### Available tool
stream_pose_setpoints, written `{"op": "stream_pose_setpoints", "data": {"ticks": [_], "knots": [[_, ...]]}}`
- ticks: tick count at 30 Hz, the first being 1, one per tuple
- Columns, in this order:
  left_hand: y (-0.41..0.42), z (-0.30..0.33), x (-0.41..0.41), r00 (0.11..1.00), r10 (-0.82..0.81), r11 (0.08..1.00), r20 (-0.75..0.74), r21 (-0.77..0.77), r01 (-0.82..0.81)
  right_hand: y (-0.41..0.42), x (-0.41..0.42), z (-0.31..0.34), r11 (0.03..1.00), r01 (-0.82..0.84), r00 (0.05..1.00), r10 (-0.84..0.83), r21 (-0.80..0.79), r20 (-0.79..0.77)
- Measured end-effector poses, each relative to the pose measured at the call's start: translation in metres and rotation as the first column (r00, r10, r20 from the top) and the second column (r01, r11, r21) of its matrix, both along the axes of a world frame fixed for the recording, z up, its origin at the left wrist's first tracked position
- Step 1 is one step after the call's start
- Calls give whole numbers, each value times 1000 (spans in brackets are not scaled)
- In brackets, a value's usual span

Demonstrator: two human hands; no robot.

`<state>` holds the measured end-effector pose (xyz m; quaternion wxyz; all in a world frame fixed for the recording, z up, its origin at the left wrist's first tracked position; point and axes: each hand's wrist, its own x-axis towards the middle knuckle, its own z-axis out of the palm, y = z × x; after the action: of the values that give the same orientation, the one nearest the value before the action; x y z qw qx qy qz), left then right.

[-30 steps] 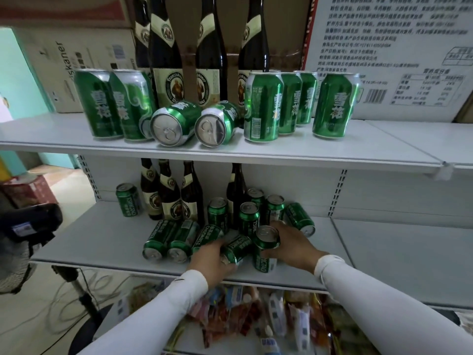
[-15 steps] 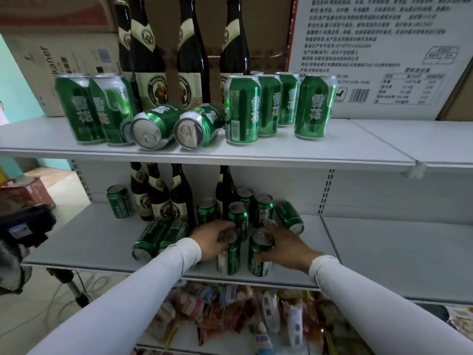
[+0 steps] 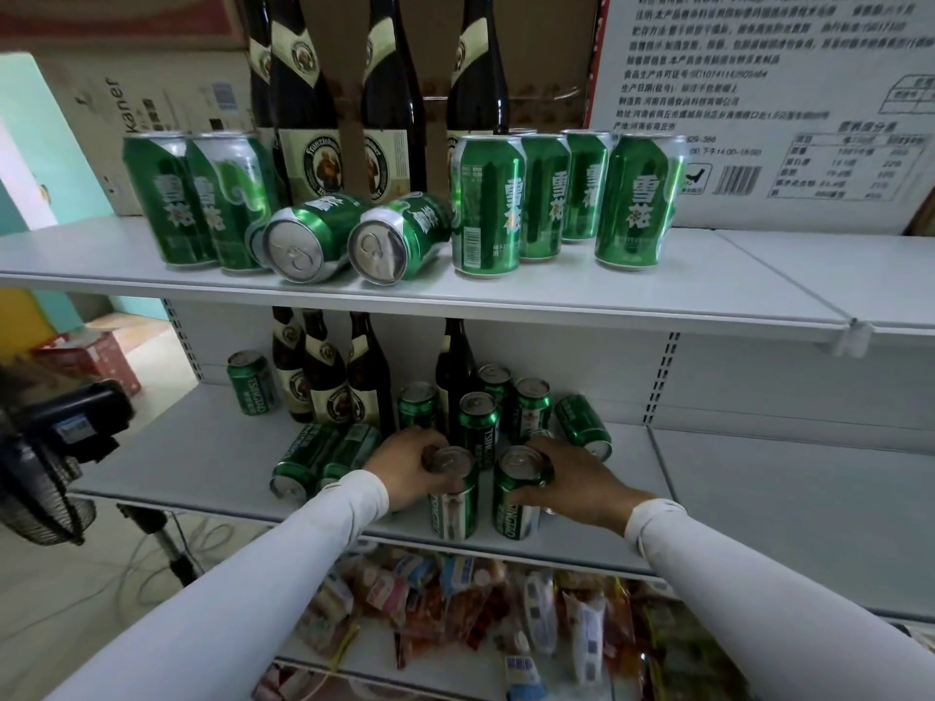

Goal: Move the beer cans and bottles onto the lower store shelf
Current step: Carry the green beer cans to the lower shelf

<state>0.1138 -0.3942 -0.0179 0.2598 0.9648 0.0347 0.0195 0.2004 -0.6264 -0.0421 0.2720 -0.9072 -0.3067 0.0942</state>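
Cans in grip: two upright green cans side by side at the front edge of the lower shelf (image 3: 192, 462), just apart from each other
Left can (image 3: 454, 503): left hand (image 3: 412, 470) wraps it from the left side, fingers curled over the rim, clenched on it
Right can (image 3: 515, 503): right hand (image 3: 582, 478) grasps it from the right, thumb low on the body, fingers over the top edge
Arms: both in white sleeves, reaching forward and up from the bottom corners, wrists about level with the can tops
Below: snack packets (image 3: 455, 604) piled on the shelf underneath
Lower shelf, lying cans: two (image 3: 324, 455) on their sides left of the left hand, one (image 3: 584, 426) on its side right of the cluster
Lower shelf, standing cans: four in a cluster (image 3: 478, 422) just behind the hands, one lone can (image 3: 250, 382) far left; another top peeks behind the right hand, can't tell more
Lower shelf, bottles: three dark bottles (image 3: 329, 376) in a group at the back left, one (image 3: 455, 366) behind the cluster
Upper shelf (image 3: 708, 280), cans: two lying (image 3: 349, 237), tops facing out; six standing, two left and four right
Upper shelf, bottles: four tall dark bottles (image 3: 389, 93) at the back
Far left: fan (image 3: 45, 457) on a stand
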Motion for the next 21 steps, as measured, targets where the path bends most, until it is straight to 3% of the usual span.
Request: {"op": "stream_pose_setpoints", "data": {"ticks": [5, 10, 16, 21], "knots": [[-3, -10, 4, 997, 69, 995, -23, -72, -70, 3, 2, 0, 999, -51, 998, 51, 11, -29], [-1, -18, 3, 997, -24, 990, -71, -139, 14, 10, -4, -3, 999, -36, 999, 36, 7, -30], [1, -23, 2, 1000, -2, 984, -12, -178, -1, 15, -19, -3, 996, 84, 996, -84, 21, -1], [5, -14, -4, 997, -69, 962, 47, -262, 79, 11, -42, 21, 980, 196, 981, -195, 41, -23]]}}
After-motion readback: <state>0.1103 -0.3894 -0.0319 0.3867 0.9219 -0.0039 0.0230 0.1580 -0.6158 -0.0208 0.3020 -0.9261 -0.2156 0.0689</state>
